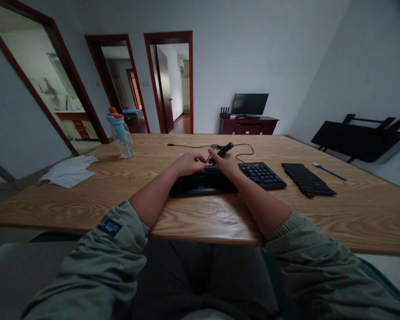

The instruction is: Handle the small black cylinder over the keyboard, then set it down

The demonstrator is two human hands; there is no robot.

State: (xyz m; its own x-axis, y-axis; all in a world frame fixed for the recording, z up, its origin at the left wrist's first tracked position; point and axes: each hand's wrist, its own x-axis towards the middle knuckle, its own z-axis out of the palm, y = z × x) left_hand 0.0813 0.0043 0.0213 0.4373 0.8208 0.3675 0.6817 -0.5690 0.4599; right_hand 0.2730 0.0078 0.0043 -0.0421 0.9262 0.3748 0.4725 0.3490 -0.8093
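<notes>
Right hand (228, 165) wrapped round a slim black tool (222, 151), closed on it with the thumb along its side, and the tool slants down toward the top edge of the black keyboard (264, 176)! Over on the other side, the left hand (190, 163) hangs over the keyboard's left part, fingers bent and partly open near the tool's lower end; whether it pinches anything, I cannot tell. That keyboard lies flat on the wooden tabletop (203, 218), straight in front of the person, with its cable (250, 146) looping loosely just behind. Look to the right: a flat patch of black keys (306, 178) lies apart from the keyboard, and just beyond it rests a blue brush (331, 171) with a pale head. Out left, white paper (70, 171) sprawls crumpled near the edge, and a clear bottle (122, 138) with a red cap stands upright behind it.
</notes>
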